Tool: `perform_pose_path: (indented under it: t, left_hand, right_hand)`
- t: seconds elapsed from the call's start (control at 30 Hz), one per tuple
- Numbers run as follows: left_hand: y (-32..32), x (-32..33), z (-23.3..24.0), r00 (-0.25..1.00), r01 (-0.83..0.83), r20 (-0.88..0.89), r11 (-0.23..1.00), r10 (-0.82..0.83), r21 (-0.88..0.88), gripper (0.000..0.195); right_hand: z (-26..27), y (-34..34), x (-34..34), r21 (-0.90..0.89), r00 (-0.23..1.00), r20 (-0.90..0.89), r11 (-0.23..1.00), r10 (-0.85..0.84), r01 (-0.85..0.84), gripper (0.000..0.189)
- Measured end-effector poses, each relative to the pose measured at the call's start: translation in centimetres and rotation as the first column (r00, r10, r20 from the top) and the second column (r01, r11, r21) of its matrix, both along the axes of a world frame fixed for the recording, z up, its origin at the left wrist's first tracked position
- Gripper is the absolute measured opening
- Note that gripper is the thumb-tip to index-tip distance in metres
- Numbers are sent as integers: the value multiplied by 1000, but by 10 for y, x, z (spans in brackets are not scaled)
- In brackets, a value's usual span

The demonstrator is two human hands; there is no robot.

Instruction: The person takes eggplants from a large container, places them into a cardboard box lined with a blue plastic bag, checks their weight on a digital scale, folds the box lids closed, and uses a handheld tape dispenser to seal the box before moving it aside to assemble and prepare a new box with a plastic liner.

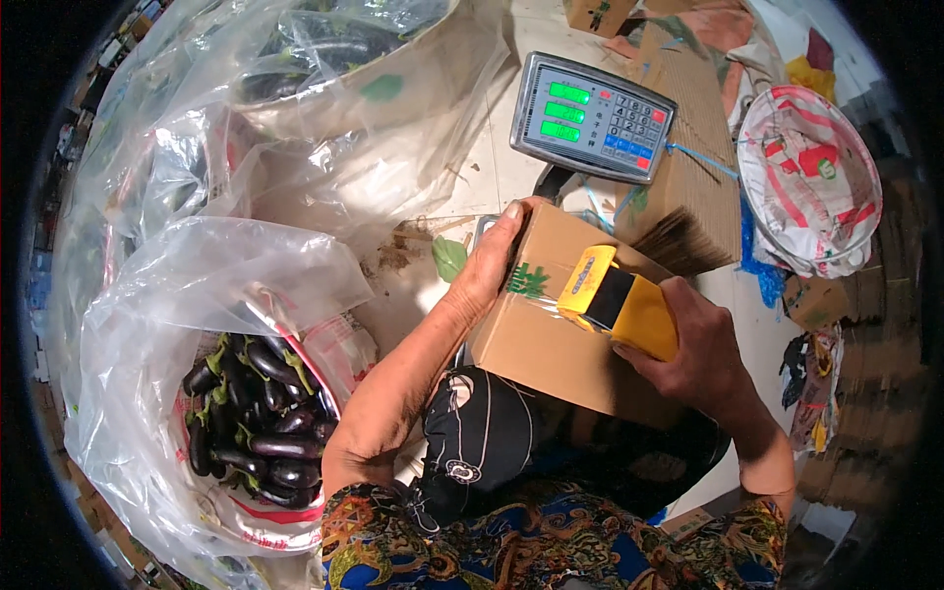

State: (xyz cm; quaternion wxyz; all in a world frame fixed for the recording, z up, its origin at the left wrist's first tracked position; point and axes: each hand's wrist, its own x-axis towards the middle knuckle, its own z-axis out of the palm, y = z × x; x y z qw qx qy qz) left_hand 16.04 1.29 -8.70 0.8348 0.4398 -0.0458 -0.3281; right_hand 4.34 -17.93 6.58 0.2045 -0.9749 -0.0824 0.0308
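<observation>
A cardboard box (554, 360) with green print lies tilted in front of me, its flaps closed. My left hand (493, 258) grips the box's far left edge, thumb on the top face. My right hand (693, 346) is closed around a yellow tape dispenser (647, 318), whose front end meets the box top. A strip of clear tape shows on the box beside the dispenser. Just beyond the box stands the display (594, 116) of an electronic scale, its screens lit green. The fingers of my left hand under the box edge are mostly hidden.
Left of me, a plastic-lined basket holds eggplants (258, 413). A larger plastic-lined container (332, 96) with more eggplants stands beyond it. Flattened cardboard (682, 140) is stacked behind the scale display, tied with blue string. A lined round basket (811, 181) stands at the right. A green leaf (448, 258) lies on the floor.
</observation>
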Motion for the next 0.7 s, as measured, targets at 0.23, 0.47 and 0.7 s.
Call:
perform_pose_path:
  t: [0.23,0.47,0.7]
  left_hand:
    - [1,3,2,996,33,81,998,-37,61,73]
    - [4,16,16,975,100,159,943,-157,318,81]
    - [-19,8,24,576,-530,773,599,-265,601,61]
  right_hand:
    - [-1,-3,-1,35,1000,1,999,-7,7,48]
    - [-6,-3,-1,53,1000,23,998,-20,18,48]
    - [-11,-8,-3,-11,999,32,1000,-21,21,55]
